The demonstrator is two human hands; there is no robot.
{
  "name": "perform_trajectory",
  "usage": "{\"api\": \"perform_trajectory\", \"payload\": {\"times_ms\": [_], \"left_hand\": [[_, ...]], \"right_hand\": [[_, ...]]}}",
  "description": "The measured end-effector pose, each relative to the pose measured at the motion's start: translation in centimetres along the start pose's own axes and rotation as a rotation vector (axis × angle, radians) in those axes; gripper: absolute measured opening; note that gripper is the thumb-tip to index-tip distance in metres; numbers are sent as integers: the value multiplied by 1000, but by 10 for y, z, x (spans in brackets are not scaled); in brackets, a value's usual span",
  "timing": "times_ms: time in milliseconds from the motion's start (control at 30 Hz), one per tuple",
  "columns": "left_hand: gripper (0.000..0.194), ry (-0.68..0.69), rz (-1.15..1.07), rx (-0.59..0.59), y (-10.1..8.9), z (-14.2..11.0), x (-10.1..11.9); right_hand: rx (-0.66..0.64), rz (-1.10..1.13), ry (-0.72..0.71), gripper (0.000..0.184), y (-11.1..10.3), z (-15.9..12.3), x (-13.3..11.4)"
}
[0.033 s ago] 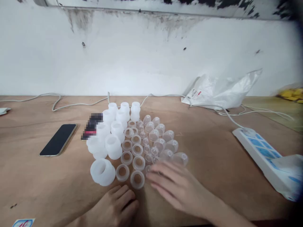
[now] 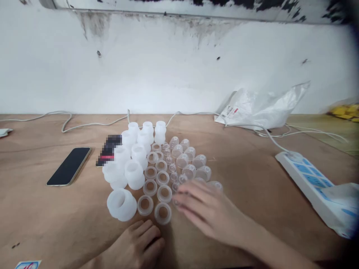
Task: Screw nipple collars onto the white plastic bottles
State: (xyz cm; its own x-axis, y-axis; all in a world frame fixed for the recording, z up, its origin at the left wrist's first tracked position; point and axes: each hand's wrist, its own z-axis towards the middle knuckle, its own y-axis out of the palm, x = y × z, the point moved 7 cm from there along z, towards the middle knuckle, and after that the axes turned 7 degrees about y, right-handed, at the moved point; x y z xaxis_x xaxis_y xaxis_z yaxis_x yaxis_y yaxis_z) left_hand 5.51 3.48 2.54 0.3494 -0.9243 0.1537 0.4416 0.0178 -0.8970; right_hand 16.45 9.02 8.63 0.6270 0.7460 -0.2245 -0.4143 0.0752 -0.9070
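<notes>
My right hand [image 2: 204,211] reaches over the near end of a group of small clear bottle nipples [image 2: 173,176], its fingers closed together around one nipple [image 2: 176,201] that shows at the fingertips. Clear dome caps [image 2: 203,173] stand just beyond and to its right, the nearest partly hidden by the hand. Curled into a loose fist, my left hand [image 2: 143,241] rests on the table near the front, with nothing visible in it. Before it lie translucent collar rings [image 2: 163,213] in rough rows. Left of the rings stand several frosted white bottles [image 2: 122,204], open at the top.
A black phone [image 2: 68,166] lies at the left, near a pixelated dark item [image 2: 109,151]. Over on the right is a white power strip [image 2: 308,183] with a cable. A clear plastic bag [image 2: 256,108] rests against the wall, and a white cord [image 2: 95,124] runs along the back.
My right hand has shifted slightly away from me, covering more of the nearest caps. My left hand and the laid-out parts stay where they were.
</notes>
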Motion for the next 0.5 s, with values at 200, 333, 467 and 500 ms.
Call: {"api": "perform_trajectory", "payload": {"times_ms": [200, 333, 467, 500], "left_hand": [[17, 37, 32, 86, 2, -4, -1], [25, 29, -1, 105, 0, -3, -5], [28, 33, -10, 112, 1, -3, -8], [29, 34, -12, 106, 3, -3, -8]], "right_hand": [[-197, -202, -15, 24, 17, 89, 46], [-284, -337, -113, 24, 48, 115, 57], [-298, -342, -161, 17, 60, 122, 57], [-300, -341, -165, 18, 59, 122, 57]]}}
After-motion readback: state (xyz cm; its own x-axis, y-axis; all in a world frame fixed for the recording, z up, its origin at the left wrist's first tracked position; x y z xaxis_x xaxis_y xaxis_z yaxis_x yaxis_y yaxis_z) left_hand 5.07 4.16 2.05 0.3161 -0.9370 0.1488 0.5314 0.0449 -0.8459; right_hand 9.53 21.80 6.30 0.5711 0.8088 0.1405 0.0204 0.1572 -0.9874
